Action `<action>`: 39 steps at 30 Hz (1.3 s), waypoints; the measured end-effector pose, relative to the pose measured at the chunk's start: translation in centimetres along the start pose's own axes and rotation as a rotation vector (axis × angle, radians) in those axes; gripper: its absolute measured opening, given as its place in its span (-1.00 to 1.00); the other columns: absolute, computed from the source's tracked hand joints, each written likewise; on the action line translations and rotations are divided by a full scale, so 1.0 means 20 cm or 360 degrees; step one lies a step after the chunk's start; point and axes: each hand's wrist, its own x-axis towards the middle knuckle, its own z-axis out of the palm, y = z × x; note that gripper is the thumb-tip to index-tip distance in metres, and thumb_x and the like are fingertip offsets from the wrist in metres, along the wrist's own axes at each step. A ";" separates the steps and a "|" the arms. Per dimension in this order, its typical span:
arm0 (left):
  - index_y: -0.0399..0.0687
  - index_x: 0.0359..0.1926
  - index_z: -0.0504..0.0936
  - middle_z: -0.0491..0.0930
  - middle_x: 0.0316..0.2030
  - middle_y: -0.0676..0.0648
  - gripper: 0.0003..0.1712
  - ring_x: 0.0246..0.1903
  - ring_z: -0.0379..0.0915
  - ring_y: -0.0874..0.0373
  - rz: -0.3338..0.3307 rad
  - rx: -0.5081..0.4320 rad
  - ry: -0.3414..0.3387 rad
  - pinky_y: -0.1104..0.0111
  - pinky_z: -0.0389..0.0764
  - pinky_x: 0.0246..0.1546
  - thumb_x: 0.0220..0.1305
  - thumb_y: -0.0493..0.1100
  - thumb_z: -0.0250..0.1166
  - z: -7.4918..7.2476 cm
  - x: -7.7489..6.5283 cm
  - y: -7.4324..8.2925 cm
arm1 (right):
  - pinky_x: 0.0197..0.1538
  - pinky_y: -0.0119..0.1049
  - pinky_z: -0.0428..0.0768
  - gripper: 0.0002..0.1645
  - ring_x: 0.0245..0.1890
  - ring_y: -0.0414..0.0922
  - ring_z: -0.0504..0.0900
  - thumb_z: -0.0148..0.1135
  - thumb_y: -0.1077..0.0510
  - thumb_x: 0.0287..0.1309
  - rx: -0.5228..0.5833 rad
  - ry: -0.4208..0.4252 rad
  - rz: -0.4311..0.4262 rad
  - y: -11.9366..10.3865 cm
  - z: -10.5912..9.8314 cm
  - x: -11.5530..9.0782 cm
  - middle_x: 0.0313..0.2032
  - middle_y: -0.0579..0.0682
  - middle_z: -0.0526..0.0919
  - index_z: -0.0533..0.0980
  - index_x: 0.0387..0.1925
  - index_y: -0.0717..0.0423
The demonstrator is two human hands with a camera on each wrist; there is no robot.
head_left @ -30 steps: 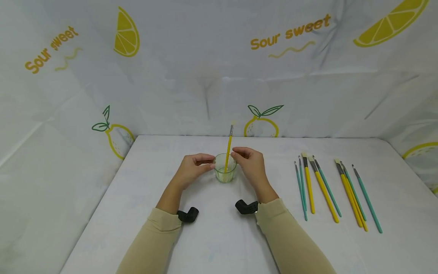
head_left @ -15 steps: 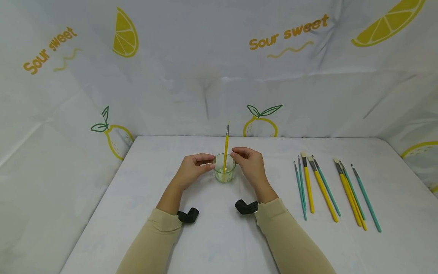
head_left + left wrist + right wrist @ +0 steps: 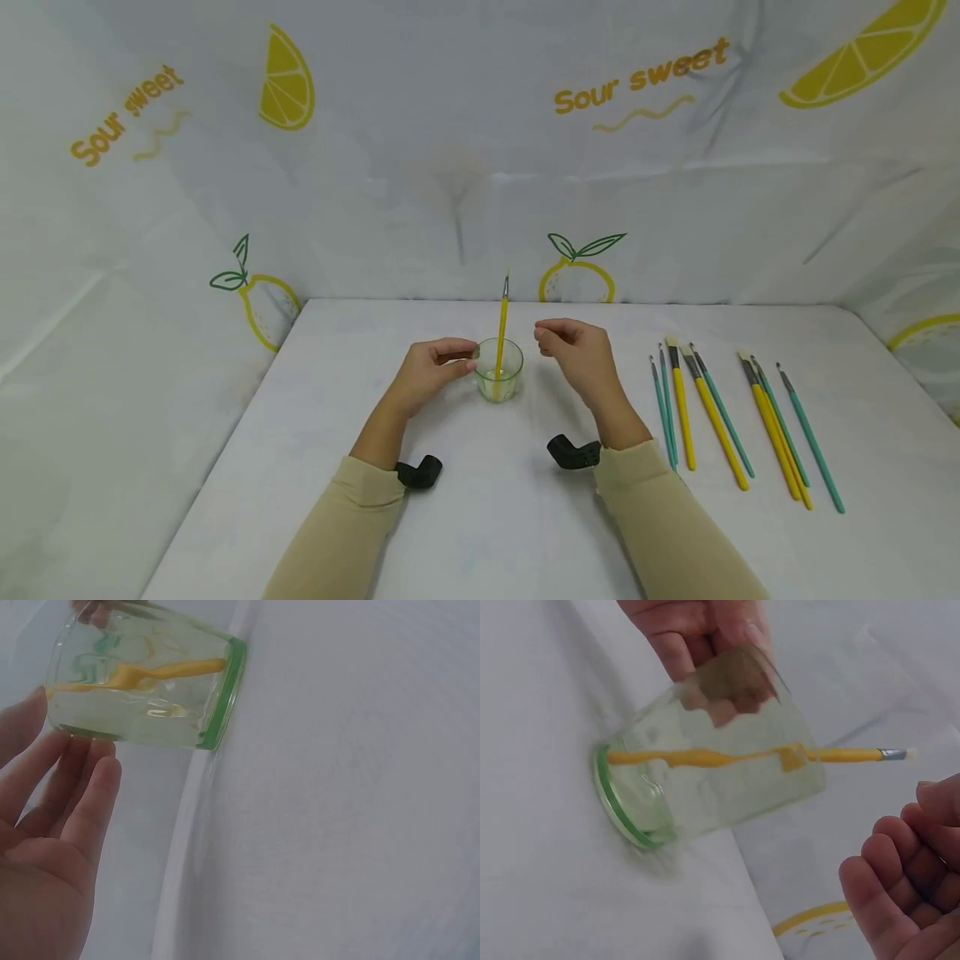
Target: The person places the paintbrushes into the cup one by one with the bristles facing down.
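Note:
A clear glass (image 3: pixel 513 373) with a green-tinted base stands on the table in the middle of the head view. One yellow-handled paintbrush (image 3: pixel 502 321) leans in it, bristles up, its handle end at the bottom of the glass. My left hand (image 3: pixel 426 372) is on the glass's left side, thumb and fingertips resting against the wall near the rim. To the right of the glass, my right hand (image 3: pixel 583 360) is held apart from it, fingers loosely curled around nothing. In the right wrist view, the left fingers show partly through the glass (image 3: pixel 727 795).
On the right of the white-covered table (image 3: pixel 480 517) lie several paintbrushes, yellow-handled ones (image 3: pixel 723 433) with broad pale bristles and thin teal ones (image 3: pixel 812 437). They point away from me in two loose groups. A lemon-printed white sheet (image 3: pixel 420 208) hangs behind the table.
My right hand has come off the glass and moved a little to the right. The left hand stays at the glass, and the paintbrush stands in it at a slightly changed lean.

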 end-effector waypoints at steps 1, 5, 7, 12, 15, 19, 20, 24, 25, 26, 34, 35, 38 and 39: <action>-0.14 -0.03 0.65 0.64 -0.04 -0.08 -0.67 0.08 0.48 0.11 -0.0003 0.0003 0.0004 0.29 0.50 0.09 0.14 -0.24 0.36 0.00 0.00 0.00 | 0.04 -0.02 0.55 -0.58 -0.17 -0.11 0.64 0.22 -0.17 0.16 -0.0045 -0.0004 0.0005 0.00 -0.03 0.00 -0.11 0.04 0.67 0.60 -0.08 -0.01; -0.13 -0.03 0.65 0.64 -0.04 -0.07 -0.67 0.09 0.48 0.11 -0.0025 -0.0002 0.0002 0.26 0.49 0.11 0.14 -0.23 0.36 0.00 0.00 0.00 | -0.07 -0.13 0.57 -0.52 -0.17 -0.12 0.63 0.18 -0.26 0.15 -0.0259 -0.0003 0.0021 0.02 -0.17 -0.02 -0.14 -0.02 0.68 0.58 -0.04 -0.06; -0.08 -0.05 0.66 0.65 -0.06 -0.03 -0.68 0.07 0.48 0.15 -0.0037 -0.0004 0.0012 0.27 0.49 0.11 0.13 -0.22 0.37 0.01 0.00 -0.02 | -0.12 -0.20 0.55 -0.48 -0.18 -0.13 0.62 0.15 -0.29 0.16 -0.0347 0.0014 0.0035 0.02 -0.25 -0.04 -0.15 -0.06 0.68 0.58 -0.02 -0.06; -0.07 -0.05 0.66 0.64 -0.05 -0.04 -0.66 0.07 0.49 0.15 -0.0026 -0.0009 0.0002 0.31 0.51 0.08 0.12 -0.16 0.39 0.01 0.02 -0.03 | -0.14 -0.36 0.54 -0.39 -0.18 -0.14 0.59 0.11 -0.31 0.16 -0.0453 0.0067 0.0072 0.00 -0.46 -0.09 -0.10 -0.01 0.65 0.55 0.04 0.02; -0.10 -0.04 0.66 0.64 -0.05 -0.07 -0.63 0.06 0.49 0.13 -0.0013 -0.0011 -0.0009 0.32 0.53 0.06 0.11 -0.12 0.40 0.01 0.02 -0.03 | -0.19 -0.46 0.55 -0.34 -0.20 -0.18 0.58 0.09 -0.35 0.14 -0.0503 0.0108 0.0110 -0.03 -0.59 -0.14 -0.10 -0.05 0.64 0.53 0.07 0.01; -0.14 -0.02 0.65 0.63 -0.04 -0.09 -0.60 0.06 0.49 0.12 -0.0009 -0.0017 -0.0013 0.34 0.53 0.05 0.10 -0.12 0.40 0.01 0.02 -0.02 | -0.22 -0.51 0.53 -0.32 -0.22 -0.26 0.56 0.09 -0.38 0.12 -0.0575 0.0150 0.0164 -0.05 -0.78 -0.20 -0.15 -0.21 0.63 0.50 0.09 -0.02; -0.13 -0.02 0.65 0.64 -0.04 -0.08 -0.61 0.06 0.49 0.13 -0.0013 -0.0013 -0.0012 0.35 0.53 0.05 0.10 -0.12 0.40 0.01 0.02 -0.02 | -0.24 -0.51 0.52 -0.32 -0.23 -0.29 0.56 0.09 -0.37 0.12 -0.0598 0.0156 0.0175 -0.05 -0.82 -0.22 -0.18 -0.27 0.63 0.50 0.09 -0.01; -0.09 -0.03 0.65 0.64 -0.05 -0.05 -0.62 0.06 0.50 0.15 -0.0024 0.0018 0.0000 0.33 0.53 0.05 0.10 -0.12 0.40 0.01 0.01 -0.02 | -0.20 -0.39 0.48 -0.24 -0.31 -0.39 0.55 0.08 -0.39 0.11 -0.0677 0.0208 0.0300 0.00 -1.00 -0.26 -0.31 -0.49 0.56 0.44 0.15 0.05; -0.09 -0.03 0.65 0.64 -0.04 -0.05 -0.62 0.06 0.49 0.15 -0.0026 0.0023 0.0003 0.32 0.53 0.05 0.10 -0.12 0.40 0.01 0.01 -0.02 | -0.21 -0.35 0.50 -0.22 -0.34 -0.41 0.54 0.08 -0.40 0.10 -0.0715 0.0233 0.0324 0.02 -1.04 -0.26 -0.34 -0.52 0.54 0.44 0.15 0.06; -0.09 -0.04 0.66 0.64 -0.04 -0.05 -0.63 0.06 0.49 0.16 -0.0030 0.0027 0.0008 0.31 0.53 0.05 0.10 -0.13 0.40 0.01 0.01 -0.02 | -0.18 -0.27 0.52 -0.19 -0.36 -0.42 0.53 0.06 -0.42 0.10 -0.0723 0.0252 0.0362 0.04 -1.07 -0.27 -0.35 -0.54 0.51 0.42 0.17 0.08; -0.11 -0.02 0.65 0.64 -0.04 -0.08 -0.62 0.06 0.50 0.14 -0.0025 0.0032 0.0012 0.26 0.49 0.10 0.10 -0.15 0.40 0.00 0.01 -0.03 | -0.10 0.21 0.43 -0.06 -0.54 -0.55 0.45 -0.01 -0.45 0.11 -0.0860 0.0304 0.0538 0.17 -1.25 -0.29 -0.25 -0.19 0.55 0.38 0.20 0.24; -0.10 -0.03 0.65 0.65 -0.05 -0.06 -0.63 0.05 0.50 0.15 -0.0022 0.0037 0.0017 0.27 0.49 0.10 0.10 -0.15 0.40 0.00 0.01 -0.03 | -0.12 0.20 0.45 -0.05 -0.55 -0.55 0.46 -0.01 -0.45 0.11 -0.0875 0.0310 0.0550 0.19 -1.27 -0.29 -0.25 -0.16 0.57 0.38 0.19 0.26; -0.07 -0.04 0.66 0.65 -0.06 -0.03 -0.65 0.05 0.50 0.16 -0.0014 0.0050 0.0021 0.26 0.49 0.09 0.11 -0.14 0.39 0.00 0.00 -0.02 | -0.10 0.21 0.44 -0.03 -0.57 -0.52 0.46 0.01 -0.44 0.11 -0.0863 0.0332 0.0619 0.22 -1.31 -0.29 -0.29 -0.12 0.59 0.37 0.19 0.30; -0.05 -0.04 0.66 0.65 -0.06 -0.02 -0.65 0.04 0.50 0.16 -0.0014 0.0060 0.0018 0.25 0.49 0.10 0.11 -0.13 0.39 0.00 0.00 -0.02 | -0.10 0.21 0.44 -0.04 -0.58 -0.51 0.47 0.01 -0.43 0.12 -0.0858 0.0342 0.0640 0.23 -1.32 -0.30 -0.34 -0.17 0.59 0.37 0.19 0.31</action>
